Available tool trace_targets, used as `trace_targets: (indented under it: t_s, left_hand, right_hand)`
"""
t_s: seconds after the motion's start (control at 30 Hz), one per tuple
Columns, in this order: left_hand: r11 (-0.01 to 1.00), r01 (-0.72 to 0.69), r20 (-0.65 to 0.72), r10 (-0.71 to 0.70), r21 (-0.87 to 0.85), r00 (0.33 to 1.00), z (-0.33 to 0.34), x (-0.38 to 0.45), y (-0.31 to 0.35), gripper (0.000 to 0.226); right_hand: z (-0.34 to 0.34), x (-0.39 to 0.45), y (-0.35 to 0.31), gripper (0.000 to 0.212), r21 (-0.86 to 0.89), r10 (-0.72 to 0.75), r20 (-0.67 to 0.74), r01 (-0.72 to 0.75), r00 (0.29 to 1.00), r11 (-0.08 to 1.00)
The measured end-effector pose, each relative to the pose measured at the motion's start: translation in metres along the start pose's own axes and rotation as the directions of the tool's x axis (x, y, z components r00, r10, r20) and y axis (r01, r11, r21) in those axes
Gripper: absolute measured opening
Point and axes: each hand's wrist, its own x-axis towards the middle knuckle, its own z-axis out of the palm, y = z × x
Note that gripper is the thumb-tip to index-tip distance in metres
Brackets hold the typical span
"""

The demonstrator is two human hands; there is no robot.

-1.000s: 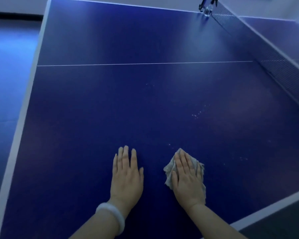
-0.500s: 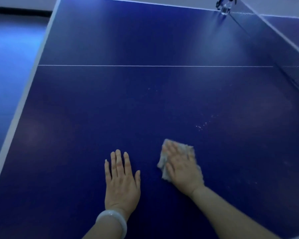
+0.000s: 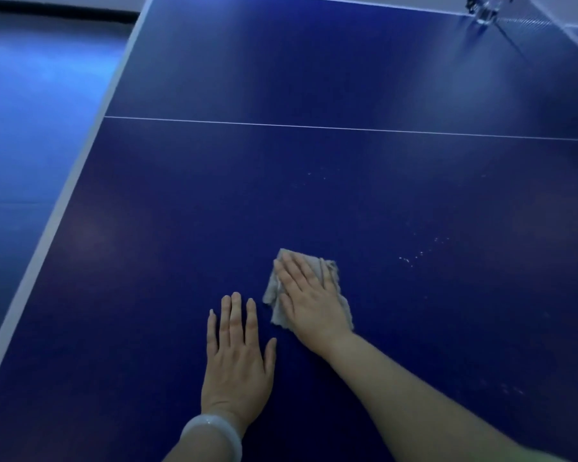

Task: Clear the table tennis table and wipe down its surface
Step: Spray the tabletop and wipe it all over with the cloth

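Cloth (image 3: pixel 327 271) flat on the blue table (image 3: pixel 181 228), under my right hand (image 3: pixel 309 300), fingers straight, pressing. Left hand (image 3: pixel 237 358) lies flat just beside it, holding nothing. White specks (image 3: pixel 417 255) to the right.

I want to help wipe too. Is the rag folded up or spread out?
Folded or bunched: the rag shows doubled edges and barely peeks out around the flat right hand.

Single head-worn view, facing forward and down, close over the table (image 3: pixel 347 181), wide-angle.
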Motion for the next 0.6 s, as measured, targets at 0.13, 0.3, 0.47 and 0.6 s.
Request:
trace_targets:
  t_s: [0.13,0.3,0.47,0.6]
  left_hand:
    - [1.0,0.003,-0.002,-0.003,-0.015,1.0,0.003,0.0,0.0,0.07]
    - [0.999,-0.003,-0.013,0.002,-0.038,1.0,0.004,0.0,-0.001,0.069]
    - [0.999,-0.006,-0.002,0.006,-0.038,1.0,0.001,-0.001,0.0,0.07]
    - [1.0,-0.005,0.011,0.006,-0.021,1.0,0.002,-0.001,-0.001,0.071]
  right_hand:
    - [-0.008,0.015,0.048,0.056,-0.007,0.066,0.048,-0.065,0.997,0.998]
    - [-0.012,-0.061,0.108,0.058,0.197,0.773,0.001,-0.758,0.634,0.622]
    - [0.007,-0.078,0.03,0.061,0.121,0.727,-0.07,-0.717,0.683,0.686]
    - [0.013,-0.093,0.009,0.059,-0.049,0.189,-0.083,-0.193,0.978,0.98]
